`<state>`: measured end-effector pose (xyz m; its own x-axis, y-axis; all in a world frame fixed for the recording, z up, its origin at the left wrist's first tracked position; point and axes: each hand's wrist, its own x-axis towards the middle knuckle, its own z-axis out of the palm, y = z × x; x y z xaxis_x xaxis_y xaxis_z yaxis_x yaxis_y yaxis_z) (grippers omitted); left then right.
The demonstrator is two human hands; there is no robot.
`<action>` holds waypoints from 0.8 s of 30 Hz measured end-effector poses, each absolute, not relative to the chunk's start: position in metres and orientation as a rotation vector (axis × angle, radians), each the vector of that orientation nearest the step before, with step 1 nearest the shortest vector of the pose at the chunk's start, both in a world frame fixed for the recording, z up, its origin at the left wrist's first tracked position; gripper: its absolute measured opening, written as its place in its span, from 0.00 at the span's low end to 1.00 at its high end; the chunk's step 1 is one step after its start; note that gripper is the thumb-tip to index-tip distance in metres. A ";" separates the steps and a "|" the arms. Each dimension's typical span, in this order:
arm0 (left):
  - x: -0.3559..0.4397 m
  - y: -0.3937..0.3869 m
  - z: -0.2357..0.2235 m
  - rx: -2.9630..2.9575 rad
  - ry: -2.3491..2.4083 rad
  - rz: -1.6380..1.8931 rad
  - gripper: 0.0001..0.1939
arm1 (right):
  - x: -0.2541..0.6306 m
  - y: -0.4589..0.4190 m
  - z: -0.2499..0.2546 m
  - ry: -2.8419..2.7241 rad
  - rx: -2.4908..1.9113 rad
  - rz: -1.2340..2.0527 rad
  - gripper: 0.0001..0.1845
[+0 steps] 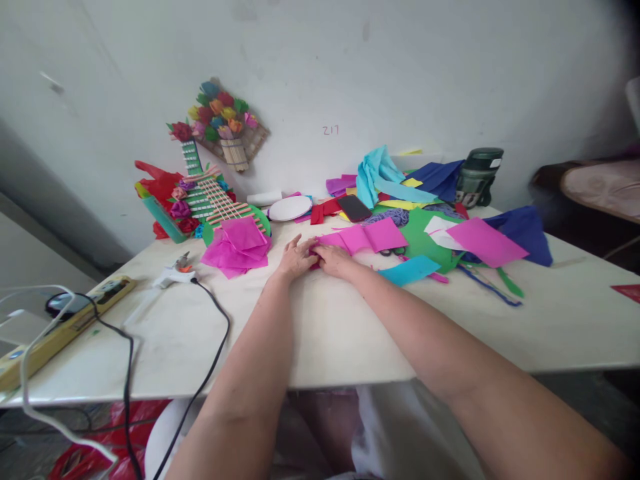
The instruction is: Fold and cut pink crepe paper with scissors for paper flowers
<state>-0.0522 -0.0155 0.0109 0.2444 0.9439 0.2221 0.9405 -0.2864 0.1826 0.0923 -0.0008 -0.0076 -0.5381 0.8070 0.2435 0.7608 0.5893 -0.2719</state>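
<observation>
My left hand (299,258) is at the left end of a magenta crepe paper strip (373,237), one finger lifted and the others bent onto the paper. My right hand (335,260) presses close against it, fingers curled on the same end. Between the hands a dark pink bit of paper peeks out, and the fingertips partly hide the fold. The strip runs off to the right with creases across it. Dark scissors (393,252) lie partly under it. Left of my hands is a crumpled magenta paper piece (237,247).
At left stand a paper-flower guitar craft (215,193), a glue gun (175,273) with a black cord, and a power strip (100,300). Behind lie a white disc (290,208) and a phone (355,208). Coloured papers (425,233) and a dark green bottle (480,177) are at right.
</observation>
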 end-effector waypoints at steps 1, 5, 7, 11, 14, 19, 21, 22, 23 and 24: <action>-0.052 -0.016 0.011 2.456 1.849 0.436 0.19 | 0.092 -0.001 -0.008 -2.478 -1.269 0.191 0.20; -0.056 -0.011 0.007 2.392 1.820 0.422 0.24 | 0.092 -0.001 -0.007 -2.476 -1.280 0.202 0.20; -0.058 -0.008 0.004 2.389 1.825 0.442 0.26 | 0.093 -0.002 -0.006 -2.481 -1.294 0.199 0.18; -0.060 -0.006 0.002 2.431 1.826 0.489 0.27 | 0.093 -0.003 -0.005 -2.484 -1.300 0.170 0.17; -0.058 -0.007 0.003 2.464 1.815 0.482 0.27 | 0.093 -0.003 -0.005 -2.478 -1.307 0.167 0.18; -0.056 -0.007 0.003 2.420 1.880 0.423 0.27 | 0.094 -0.005 -0.005 -2.451 -1.321 0.205 0.22; -0.056 -0.006 0.001 2.408 1.888 0.408 0.26 | 0.094 -0.005 -0.005 -2.444 -1.311 0.212 0.23; -0.056 -0.006 0.001 2.409 1.889 0.408 0.26 | 0.094 -0.005 -0.005 -2.441 -1.306 0.213 0.23; -0.057 -0.005 0.000 2.412 1.889 0.413 0.26 | 0.094 -0.005 -0.005 -2.438 -1.297 0.214 0.23; -0.057 -0.005 0.000 2.417 1.888 0.417 0.26 | 0.094 -0.005 -0.005 -2.433 -1.287 0.214 0.23</action>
